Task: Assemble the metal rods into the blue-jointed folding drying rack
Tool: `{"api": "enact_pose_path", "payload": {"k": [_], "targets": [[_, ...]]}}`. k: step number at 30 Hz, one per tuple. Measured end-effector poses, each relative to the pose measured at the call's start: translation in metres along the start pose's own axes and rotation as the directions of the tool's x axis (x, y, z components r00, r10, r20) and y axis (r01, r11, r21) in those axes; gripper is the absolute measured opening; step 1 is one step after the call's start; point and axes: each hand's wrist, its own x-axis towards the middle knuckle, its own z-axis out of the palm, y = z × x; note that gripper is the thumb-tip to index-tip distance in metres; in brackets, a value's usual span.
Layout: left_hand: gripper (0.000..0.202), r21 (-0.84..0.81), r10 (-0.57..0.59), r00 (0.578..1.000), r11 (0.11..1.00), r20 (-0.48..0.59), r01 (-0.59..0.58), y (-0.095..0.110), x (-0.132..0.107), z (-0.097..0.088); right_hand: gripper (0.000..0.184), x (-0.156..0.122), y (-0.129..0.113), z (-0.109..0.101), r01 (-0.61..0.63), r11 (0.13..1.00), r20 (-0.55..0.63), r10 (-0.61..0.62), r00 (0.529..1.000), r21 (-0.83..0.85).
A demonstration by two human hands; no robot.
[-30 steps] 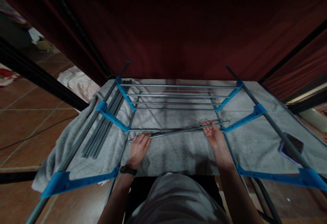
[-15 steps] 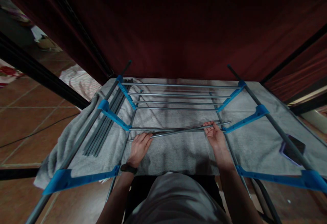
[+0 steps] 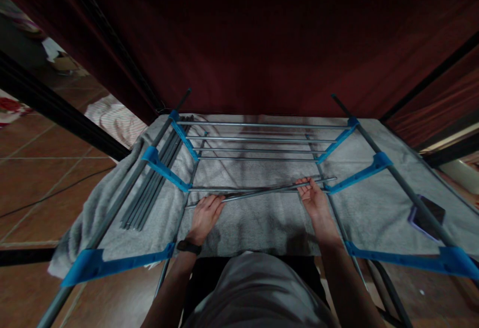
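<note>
A thin grey metal rod [image 3: 258, 193] lies across both my hands, its right end tilted away from me. My left hand [image 3: 206, 214] is closed over it near its left end, palm down. Toward the other end, my right hand [image 3: 311, 197] holds it from below with curled fingers. Around them stands a rack frame of grey tubes with blue plastic brackets. The left middle bracket [image 3: 166, 170] and the right middle bracket [image 3: 361, 174] have a crossbar [image 3: 239, 188] between them, just beyond the held rod. Several crossbars [image 3: 262, 140] span the far brackets.
Several loose grey tubes [image 3: 149, 193] lie bundled on the grey blanket [image 3: 254, 228] at the left. A phone [image 3: 427, 216] rests at the right, partly behind the frame's side tube. Dark red fabric [image 3: 254, 43] hangs behind. Near brackets [image 3: 116, 264] flank my arms.
The held rod has shifted very slightly left. Both hands keep their grip, and the view has moved only a little.
</note>
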Motion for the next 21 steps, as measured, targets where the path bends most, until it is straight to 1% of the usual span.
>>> {"api": "enact_pose_path", "payload": {"k": [5,9,13,17,21], "targets": [[0.029,-0.007,-0.005,1.0,1.0,0.009,0.005,-0.002,0.0,-0.002,0.014,-0.004,0.001,-0.003,-0.006,1.0,0.036,0.007,0.999,-0.023],[0.028,0.011,0.007,1.0,1.0,-0.008,-0.007,-0.004,-0.001,-0.001,0.017,-0.005,0.002,-0.006,-0.013,0.999,0.053,0.015,0.998,-0.043],[0.028,0.014,0.024,0.999,1.0,-0.026,-0.024,-0.005,-0.002,-0.001,0.021,-0.007,0.004,-0.009,0.005,0.998,0.058,-0.002,0.998,-0.057],[0.028,0.007,0.003,1.0,1.0,-0.017,-0.003,-0.004,-0.003,-0.003,0.024,-0.011,0.006,-0.01,0.019,0.997,0.069,-0.014,0.998,-0.07],[0.029,0.009,-0.014,1.0,1.0,-0.018,0.014,-0.006,-0.004,-0.003,0.022,-0.015,0.007,-0.012,0.024,0.996,0.096,-0.015,0.995,-0.086]]}}
